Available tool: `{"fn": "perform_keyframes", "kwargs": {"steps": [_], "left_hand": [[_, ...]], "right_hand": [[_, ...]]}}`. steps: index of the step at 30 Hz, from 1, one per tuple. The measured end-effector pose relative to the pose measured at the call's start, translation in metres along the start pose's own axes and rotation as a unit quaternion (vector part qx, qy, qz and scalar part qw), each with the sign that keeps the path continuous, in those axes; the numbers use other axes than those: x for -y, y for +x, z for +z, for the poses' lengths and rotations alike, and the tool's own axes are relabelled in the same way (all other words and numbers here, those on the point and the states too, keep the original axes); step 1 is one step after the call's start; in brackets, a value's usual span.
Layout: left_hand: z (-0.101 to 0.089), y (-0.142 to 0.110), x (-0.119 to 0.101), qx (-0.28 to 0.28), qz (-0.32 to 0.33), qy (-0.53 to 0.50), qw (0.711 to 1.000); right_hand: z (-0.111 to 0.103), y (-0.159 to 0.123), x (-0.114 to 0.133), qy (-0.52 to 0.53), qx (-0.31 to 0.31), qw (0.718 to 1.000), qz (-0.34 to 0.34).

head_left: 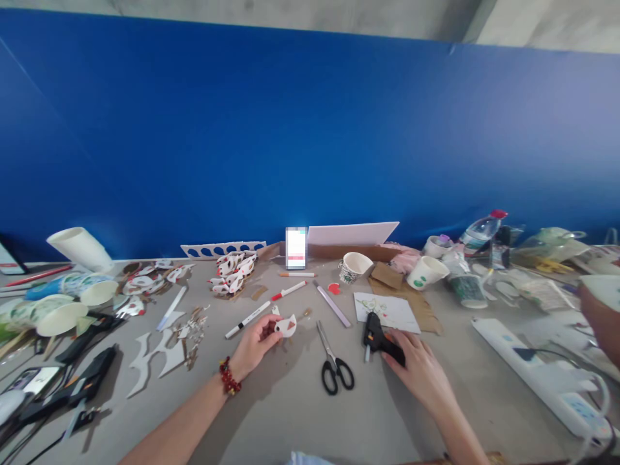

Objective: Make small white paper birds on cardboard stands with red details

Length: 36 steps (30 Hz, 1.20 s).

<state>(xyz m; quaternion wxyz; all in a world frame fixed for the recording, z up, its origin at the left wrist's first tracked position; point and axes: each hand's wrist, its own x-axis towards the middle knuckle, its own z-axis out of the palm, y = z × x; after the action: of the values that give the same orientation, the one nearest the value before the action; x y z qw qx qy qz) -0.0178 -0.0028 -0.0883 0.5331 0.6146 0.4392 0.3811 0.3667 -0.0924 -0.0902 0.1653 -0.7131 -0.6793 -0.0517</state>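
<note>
My left hand [262, 340], a beaded bracelet at its wrist, pinches a small white cut-out piece [287, 327] with a reddish triangular mark. The piece is held just above the table. My right hand [420, 363] is closed around the handle of a black glue gun [375, 332], which lies on its side with its nozzle end over a white card [402, 314] bearing a green and red drawing. Between my hands lie scissors [333, 365] with black handles, blades pointing away from me. A grey-white strip-like tool [332, 303] rests beyond them.
Markers [248, 320], a red scrap [334, 289] and a paper cup [355, 266] lie farther back. Painted white cut-outs [235, 271] are piled left of centre, near foam offcuts [170, 352]. A power strip [537, 374] stretches along the right. Another glue gun [92, 374] lies left.
</note>
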Motion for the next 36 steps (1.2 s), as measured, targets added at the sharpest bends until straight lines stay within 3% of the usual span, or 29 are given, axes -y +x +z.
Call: {"fn": "perform_keyframes", "kwargs": {"steps": [4, 9, 12, 14, 16, 20, 22, 23, 24, 28, 33, 36], "left_hand": [[0.0, 0.0, -0.005, -0.001, -0.008, -0.004, 1.0], [0.001, 0.0, -0.011, -0.002, -0.009, 0.001, 1.0], [0.001, 0.0, -0.012, -0.006, -0.014, -0.004, 1.0], [0.001, 0.001, -0.011, -0.01, -0.014, -0.014, 1.0], [0.001, 0.003, -0.009, -0.013, -0.015, -0.029, 0.999], [0.002, 0.006, -0.007, -0.023, -0.029, -0.047, 0.998], [0.003, 0.007, -0.007, -0.031, -0.027, -0.051, 0.998], [0.003, 0.007, -0.008, -0.039, -0.026, -0.055, 0.997], [0.003, 0.007, -0.008, -0.046, -0.026, -0.058, 0.997], [0.004, 0.008, -0.006, -0.063, -0.036, -0.067, 0.995], [0.006, 0.01, -0.004, -0.082, -0.036, -0.083, 0.993], [0.007, 0.01, -0.002, -0.098, -0.036, -0.086, 0.991]], "right_hand": [[-0.001, 0.006, 0.0, 0.05, 0.032, 0.998, -0.022], [-0.008, 0.015, -0.001, 0.124, 0.057, 0.991, -0.001], [-0.012, 0.018, -0.003, 0.192, 0.063, 0.979, 0.03], [-0.014, 0.018, -0.002, 0.278, 0.064, 0.956, 0.074], [-0.015, 0.017, 0.008, 0.414, 0.062, 0.899, 0.131], [-0.018, 0.016, 0.057, 0.665, 0.091, 0.713, 0.203], [-0.017, 0.02, 0.091, 0.716, 0.146, 0.659, 0.178], [-0.017, 0.022, 0.108, 0.721, 0.163, 0.652, 0.169], [-0.016, 0.024, 0.122, 0.712, 0.175, 0.659, 0.166], [-0.008, 0.03, 0.158, 0.613, 0.239, 0.744, 0.116], [0.012, 0.021, 0.162, 0.518, 0.233, 0.823, 0.022], [0.021, 0.013, 0.161, 0.491, 0.229, 0.841, 0.005]]}}
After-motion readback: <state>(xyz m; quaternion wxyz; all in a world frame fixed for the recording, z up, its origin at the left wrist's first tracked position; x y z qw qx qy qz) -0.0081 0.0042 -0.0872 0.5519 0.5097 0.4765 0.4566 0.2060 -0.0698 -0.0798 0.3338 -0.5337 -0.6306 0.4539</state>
